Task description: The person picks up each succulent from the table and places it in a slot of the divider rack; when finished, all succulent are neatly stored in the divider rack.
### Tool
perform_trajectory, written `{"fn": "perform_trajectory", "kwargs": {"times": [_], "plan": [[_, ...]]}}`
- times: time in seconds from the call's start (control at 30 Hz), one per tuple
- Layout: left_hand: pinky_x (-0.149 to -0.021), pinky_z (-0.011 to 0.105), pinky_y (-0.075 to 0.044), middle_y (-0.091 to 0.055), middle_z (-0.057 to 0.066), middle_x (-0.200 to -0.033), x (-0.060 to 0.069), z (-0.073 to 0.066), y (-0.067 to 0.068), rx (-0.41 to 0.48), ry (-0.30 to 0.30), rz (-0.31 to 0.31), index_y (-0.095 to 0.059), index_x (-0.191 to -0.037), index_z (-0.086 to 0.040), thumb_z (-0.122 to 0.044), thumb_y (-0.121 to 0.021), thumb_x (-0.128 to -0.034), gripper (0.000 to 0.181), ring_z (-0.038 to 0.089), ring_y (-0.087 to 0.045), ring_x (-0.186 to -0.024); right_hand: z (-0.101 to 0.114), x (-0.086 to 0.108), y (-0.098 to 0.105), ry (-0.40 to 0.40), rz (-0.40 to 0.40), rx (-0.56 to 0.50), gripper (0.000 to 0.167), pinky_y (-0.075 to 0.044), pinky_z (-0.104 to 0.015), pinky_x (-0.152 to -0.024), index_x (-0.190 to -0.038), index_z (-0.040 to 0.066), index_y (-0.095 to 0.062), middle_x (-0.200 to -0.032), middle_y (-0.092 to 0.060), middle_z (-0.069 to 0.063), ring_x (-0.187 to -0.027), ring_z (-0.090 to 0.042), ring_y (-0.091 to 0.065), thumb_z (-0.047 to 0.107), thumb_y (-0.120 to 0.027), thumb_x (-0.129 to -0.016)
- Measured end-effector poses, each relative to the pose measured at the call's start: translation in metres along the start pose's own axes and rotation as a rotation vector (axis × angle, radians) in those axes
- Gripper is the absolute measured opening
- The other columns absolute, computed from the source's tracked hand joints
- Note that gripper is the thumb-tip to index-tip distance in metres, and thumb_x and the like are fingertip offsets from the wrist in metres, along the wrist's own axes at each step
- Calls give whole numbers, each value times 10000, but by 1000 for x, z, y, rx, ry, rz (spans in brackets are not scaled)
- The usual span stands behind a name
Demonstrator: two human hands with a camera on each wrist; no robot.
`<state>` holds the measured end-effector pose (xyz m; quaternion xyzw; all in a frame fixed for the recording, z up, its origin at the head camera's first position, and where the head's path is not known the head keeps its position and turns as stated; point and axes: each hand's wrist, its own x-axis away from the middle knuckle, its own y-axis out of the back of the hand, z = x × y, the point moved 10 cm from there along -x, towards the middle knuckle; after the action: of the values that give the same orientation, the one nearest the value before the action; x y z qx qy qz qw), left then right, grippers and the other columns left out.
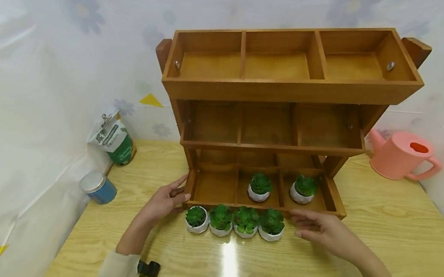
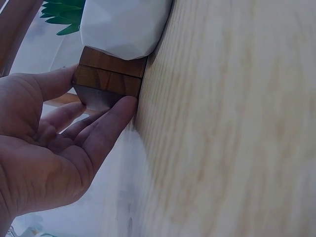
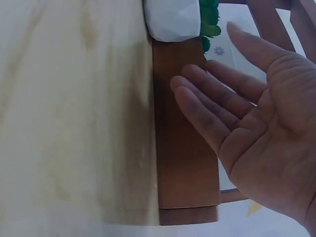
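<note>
While the left hand (image 1: 163,202) apparently steadies the wooden shelf (image 1: 287,90), pinching its near-left corner, the loosely extended right hand (image 1: 327,232) holds nothing.

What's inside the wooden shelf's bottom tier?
One potted succulent in the middle compartment, another in the right; the left shows bare wood. The middle tier covers part of the back.
</note>
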<state>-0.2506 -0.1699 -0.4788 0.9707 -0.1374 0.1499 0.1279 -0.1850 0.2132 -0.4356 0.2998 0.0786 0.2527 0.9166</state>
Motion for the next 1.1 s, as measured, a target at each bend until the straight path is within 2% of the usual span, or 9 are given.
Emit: {"fn": "perform_trajectory", "kwargs": {"times": [0.2, 0.4, 0.7, 0.87, 1.1], "plan": [[-976, 478, -570, -375, 192, -1611, 0, 3, 1, 12, 8, -22, -329, -1590, -347, -180, -622, -1022, 660, 369, -446, -1443, -8, -6, -11, -19, 22, 62, 495, -596, -224, -817, -1380, 18, -615, -1262, -714, -152, -1042, -144, -732, 299, -687, -979], [-993, 498, -556, -346, 216, -1621, -1, 1, 2, -2, -7, -14, -294, -1609, -313, -191, -611, -1030, 671, 392, -453, -1432, -6, -14, -17, -22, 16, 137, 538, -596, -231, -806, -1393, 52, -618, -1234, -732, -126, -1000, -131, -742, 361, -704, -961], [-988, 490, -560, -361, 204, -1616, -1, 3, 1, 7, -9, -12, -300, -1603, -332, -191, -617, -1026, 673, 384, -459, -1429, -2, -22, -25, -36, 40, 100, 633, -601, -250, -831, -1399, -1, -585, -1231, -719, -166, -1033, -239, -742, 404, -725, -934], [-975, 475, -570, -373, 194, -1612, -2, 4, -1, 15, -6, -15, -316, -1594, -343, -183, -619, -1024, 664, 371, -449, -1440, -6, -20, -27, -67, 33, 88, 603, -601, -254, -836, -1351, 51, -618, -1236, -712, -145, -1038, -211, -736, 443, -740, -910], [-970, 472, -573, -392, 181, -1605, -3, 3, -1, 9, -8, -14, -318, -1591, -353, -185, -619, -1024, 664, 364, -474, -1422, -2, -23, -32, -49, 44, 159, 723, -594, -256, -827, -1438, 92, -574, -1271, -706, -132, -1024, -147, -733, 526, -736, -882]]}}
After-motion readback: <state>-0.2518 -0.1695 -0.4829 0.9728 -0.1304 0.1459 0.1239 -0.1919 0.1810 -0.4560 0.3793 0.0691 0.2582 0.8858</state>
